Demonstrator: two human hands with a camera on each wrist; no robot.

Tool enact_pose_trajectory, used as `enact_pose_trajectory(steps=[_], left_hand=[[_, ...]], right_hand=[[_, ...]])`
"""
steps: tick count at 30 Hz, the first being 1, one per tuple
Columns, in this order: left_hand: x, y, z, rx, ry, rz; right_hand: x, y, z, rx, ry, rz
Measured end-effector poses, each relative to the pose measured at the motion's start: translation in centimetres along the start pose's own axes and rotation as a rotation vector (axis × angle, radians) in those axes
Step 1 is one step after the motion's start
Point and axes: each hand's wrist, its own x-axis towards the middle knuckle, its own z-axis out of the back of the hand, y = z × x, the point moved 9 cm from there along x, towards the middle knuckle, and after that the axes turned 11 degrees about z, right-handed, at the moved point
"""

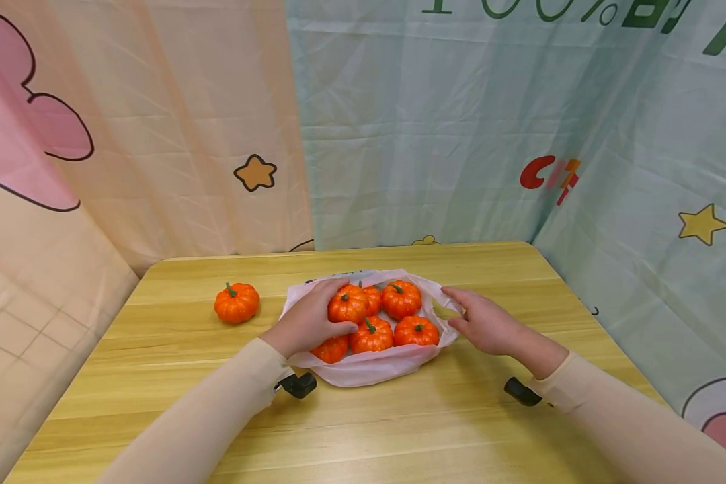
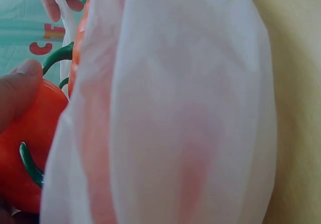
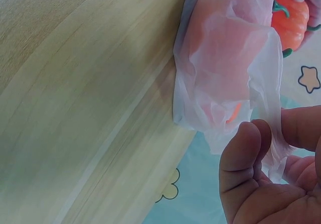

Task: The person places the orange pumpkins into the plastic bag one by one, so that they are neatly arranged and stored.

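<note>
My left hand [image 1: 307, 318] grips a small orange pumpkin [image 1: 349, 306] over the open mouth of a thin whitish-pink plastic bag [image 1: 372, 373]. In the left wrist view its thumb presses this pumpkin [image 2: 22, 118], which shows a curved green stem. Several more pumpkins, among them a front-right one [image 1: 417, 331], sit in the bag. At the bag's right side, my right hand [image 1: 489, 325] pinches the gathered plastic edge; the right wrist view shows the bag [image 3: 268, 78] running between thumb and fingers. Its far-side fingers are partly hidden by the film.
Another small pumpkin [image 1: 237, 304] stands on the wooden table [image 1: 399, 437] left of the bag. Printed cloth [image 1: 399, 134] hangs behind and at both sides of the table. Black wrist devices hang under both sleeves, one below the left cuff [image 1: 299, 385].
</note>
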Motion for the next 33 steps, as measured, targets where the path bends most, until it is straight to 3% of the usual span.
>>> enact_pose_trajectory(steps=[33], left_hand=[[0.07,0.01,-0.2,0.02,0.002,0.004]], right_hand=[[-0.06,-0.35,-0.21,0.05,0.003,-0.019]])
